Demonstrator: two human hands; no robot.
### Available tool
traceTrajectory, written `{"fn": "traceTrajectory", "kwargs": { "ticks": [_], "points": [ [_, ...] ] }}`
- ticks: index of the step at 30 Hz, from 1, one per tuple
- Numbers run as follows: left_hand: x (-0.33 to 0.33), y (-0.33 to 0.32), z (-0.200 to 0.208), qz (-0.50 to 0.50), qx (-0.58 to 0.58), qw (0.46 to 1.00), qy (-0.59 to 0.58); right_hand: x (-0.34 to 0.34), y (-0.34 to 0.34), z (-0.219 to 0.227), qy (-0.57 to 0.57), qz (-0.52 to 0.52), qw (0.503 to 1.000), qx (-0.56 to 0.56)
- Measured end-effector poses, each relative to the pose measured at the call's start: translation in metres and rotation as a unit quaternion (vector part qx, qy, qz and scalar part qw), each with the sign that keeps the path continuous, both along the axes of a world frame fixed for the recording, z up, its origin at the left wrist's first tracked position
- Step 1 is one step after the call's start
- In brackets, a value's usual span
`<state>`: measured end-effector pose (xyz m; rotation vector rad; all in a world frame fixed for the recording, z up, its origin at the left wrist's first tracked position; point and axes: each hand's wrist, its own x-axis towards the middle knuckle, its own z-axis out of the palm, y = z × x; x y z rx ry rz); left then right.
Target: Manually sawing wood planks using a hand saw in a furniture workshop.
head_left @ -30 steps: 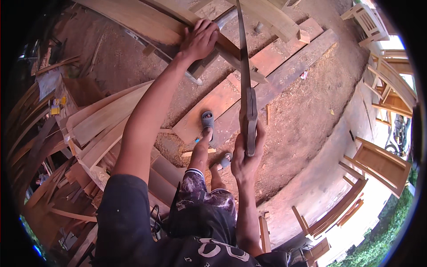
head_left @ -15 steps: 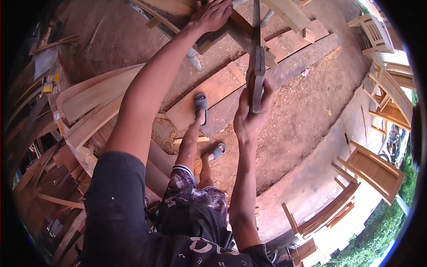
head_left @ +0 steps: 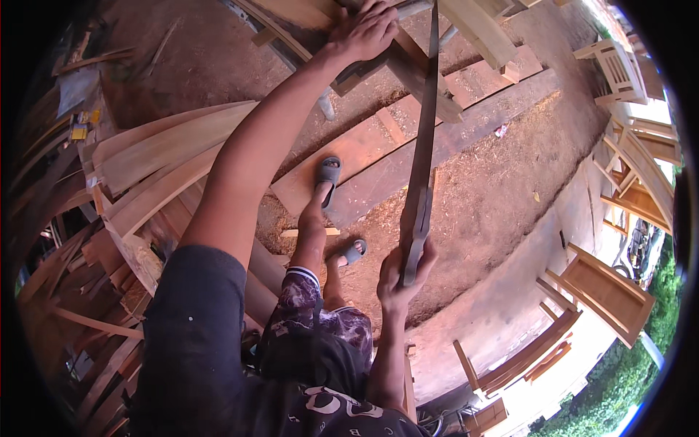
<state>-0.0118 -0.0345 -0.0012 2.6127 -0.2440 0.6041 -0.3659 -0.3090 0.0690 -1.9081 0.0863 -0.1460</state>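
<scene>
My right hand (head_left: 395, 285) is wrapped round the handle of a handsaw (head_left: 423, 156) in the lower middle. The saw stretches up and away, its blade seen nearly edge-on, the far end at the top edge of the view. At the top centre my left hand (head_left: 366, 33) presses down on a wooden board (head_left: 304, 13), fingers bent over its edge. A narrower piece of wood (head_left: 421, 86) juts out below that hand, and the blade passes across it. I cannot make out how deep the blade sits in the wood.
Long planks (head_left: 378, 135) lie on the dirt floor by my sandalled feet, with sawdust around. Curved boards (head_left: 171, 142) are stacked at the left. Wooden furniture frames (head_left: 611, 73) and a panelled wooden piece (head_left: 601, 288) stand along the right. A pale beam (head_left: 477, 33) sits at the upper right.
My right hand has drawn the saw back toward my body, so more of its blade shows. My left hand stays on the board, slightly shifted in view.
</scene>
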Motion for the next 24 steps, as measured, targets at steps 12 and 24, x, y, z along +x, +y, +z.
{"fn": "traceTrajectory", "kwargs": {
  "ticks": [12, 24],
  "points": [
    [-0.002, -0.005, 0.008, -0.012, 0.047, 0.997, 0.052, 0.131, 0.051, 0.057, 0.03, 0.015, 0.999, 0.03],
    [0.003, -0.001, -0.001, 0.0, 0.041, 0.999, -0.02, -0.043, -0.001, 0.011, 0.073, -0.026, 0.994, 0.075]
  ]
}}
